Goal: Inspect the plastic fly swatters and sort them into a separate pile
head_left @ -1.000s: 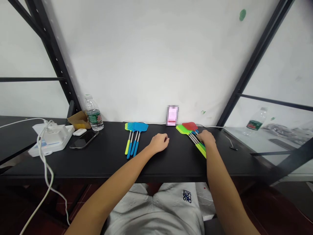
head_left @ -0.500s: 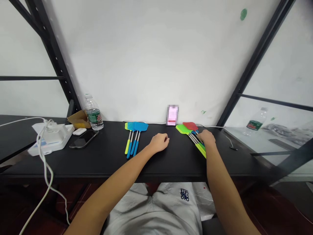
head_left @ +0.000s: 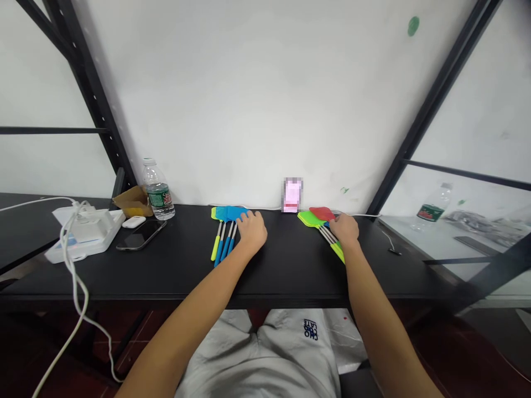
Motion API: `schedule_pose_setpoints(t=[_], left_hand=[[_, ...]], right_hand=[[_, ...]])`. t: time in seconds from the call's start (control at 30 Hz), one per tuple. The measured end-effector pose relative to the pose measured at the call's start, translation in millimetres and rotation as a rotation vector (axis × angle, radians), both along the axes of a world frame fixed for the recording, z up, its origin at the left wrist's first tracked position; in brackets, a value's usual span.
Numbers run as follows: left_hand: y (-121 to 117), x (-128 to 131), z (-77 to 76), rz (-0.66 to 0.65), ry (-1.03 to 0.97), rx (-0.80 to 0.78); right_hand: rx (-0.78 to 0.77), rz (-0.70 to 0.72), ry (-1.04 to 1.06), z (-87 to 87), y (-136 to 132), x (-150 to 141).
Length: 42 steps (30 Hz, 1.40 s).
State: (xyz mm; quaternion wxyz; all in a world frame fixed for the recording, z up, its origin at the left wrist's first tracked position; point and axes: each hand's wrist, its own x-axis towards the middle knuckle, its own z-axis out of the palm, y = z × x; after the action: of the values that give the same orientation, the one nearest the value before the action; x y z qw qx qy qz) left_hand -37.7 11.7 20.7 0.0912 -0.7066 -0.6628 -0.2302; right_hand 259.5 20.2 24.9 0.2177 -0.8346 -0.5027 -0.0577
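My left hand (head_left: 253,229) lies palm down at the right side of the left bunch, fingers stretched out and apart over the blue fly swatter heads (head_left: 234,213). A yellow-green fly swatter (head_left: 215,248) lies at that bunch's left edge. Over the right bunch, the fingers of my right hand (head_left: 345,228) are closed just below the red fly swatter (head_left: 321,213), around its shaft as far as I can see. Beneath and left of it are several green fly swatters (head_left: 309,219) with metal shafts. My fingers cover part of a blue one there.
A pixelated pink phone-like object (head_left: 292,194) leans on the wall. Leftward stand a water bottle (head_left: 160,196), a cardboard box (head_left: 135,203), a black phone (head_left: 141,235), a white earbud case (head_left: 134,222) and a white power strip (head_left: 89,235) with cables. A cable end (head_left: 395,251) lies right.
My left hand has moved left to the blue heads, and its fingers have opened out. My right hand has shifted slightly left and up along the right bunch.
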Motion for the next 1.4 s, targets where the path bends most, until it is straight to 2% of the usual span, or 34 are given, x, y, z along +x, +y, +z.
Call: schedule_pose_setpoints(t=[0.17,0.23,0.33,0.5,0.8,1.0,1.3,1.4], left_hand=[[17.7,-22.2,0.9,0.192,0.027,-0.079],[23.3,-26.2,-0.7,0.239,0.029,-0.124],[27.3,-26.6,-3.0,0.244,0.046,-0.166],[25.1,-22.2,-4.7,0.170,0.083,-0.198],[16.2,-11.9,-2.5,-0.067,0.103,-0.281],[17.3,-8.0,-5.9,-0.142,0.104,-0.305],[18.2,-7.8,-8.0,-0.153,0.115,-0.322],[14.7,-5.9,-5.8,-0.193,0.105,-0.323]], right_hand=[[0.141,0.069,-0.062,-2.2,3.5,-21.8],[0.146,0.129,-0.076,-3.7,4.6,-31.9],[0.110,0.226,-0.092,-5.9,5.3,-45.3],[0.096,0.342,-0.096,-9.1,5.6,-55.3],[0.050,0.478,-0.035,-14.8,10.0,-56.5],[-0.001,0.602,-0.013,-20.7,12.9,-60.0],[0.000,0.647,0.032,-24.9,17.2,-58.2],[-0.001,0.647,0.040,-25.6,17.4,-58.2]])
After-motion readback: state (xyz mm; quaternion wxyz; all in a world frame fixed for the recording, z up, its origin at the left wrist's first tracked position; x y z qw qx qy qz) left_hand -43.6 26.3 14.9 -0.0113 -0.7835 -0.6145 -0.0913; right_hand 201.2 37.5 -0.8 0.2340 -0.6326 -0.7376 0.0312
